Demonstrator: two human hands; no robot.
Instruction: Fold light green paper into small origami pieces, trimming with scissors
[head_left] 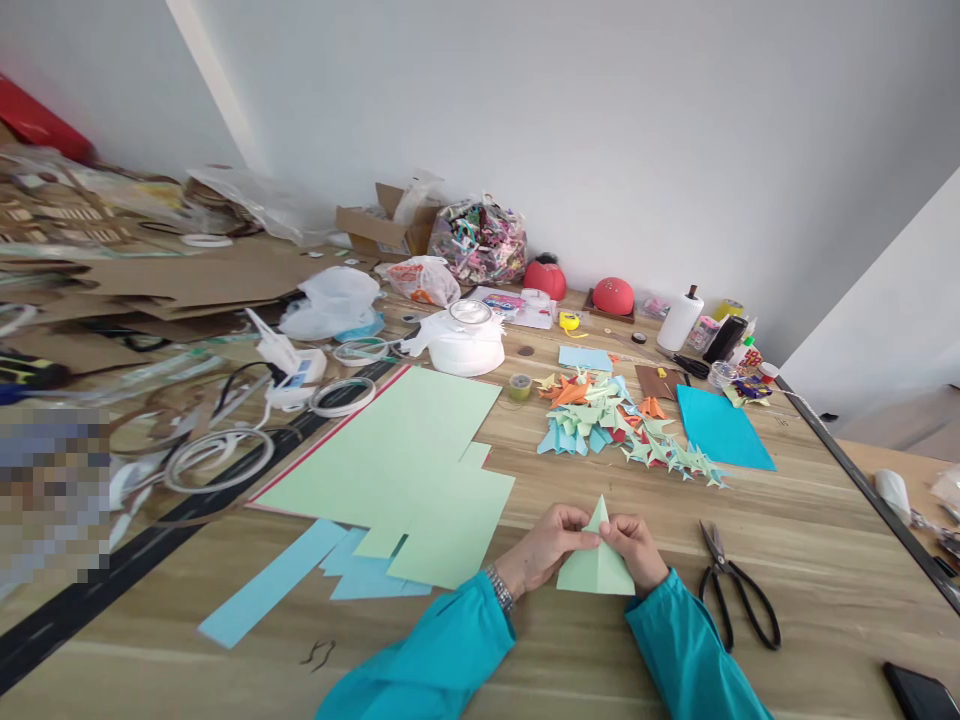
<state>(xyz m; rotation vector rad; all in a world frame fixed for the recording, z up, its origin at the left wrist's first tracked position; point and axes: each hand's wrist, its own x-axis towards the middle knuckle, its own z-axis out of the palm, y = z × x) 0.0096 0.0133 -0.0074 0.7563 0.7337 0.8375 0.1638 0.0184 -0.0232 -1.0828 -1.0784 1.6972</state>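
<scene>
- Head view, lower centre: left hand (544, 552) and right hand (639, 550) both pinch the tip of one folded green paper (596, 575), which lies flat on the desk (825, 560).
- It's a pointed kite shape, looks only part-folded.
- Centre: pile of folded figures (622, 425) finished, too dense to count.
- Counts: one scissors (739, 592), one blue sheet (724, 430), at least three green sheets (390, 440), about three blue strips (270, 582).

Left hand (544, 548) and right hand (636, 548) close together, fingertips pinched, teal-sleeved forearms angled inward.
</scene>
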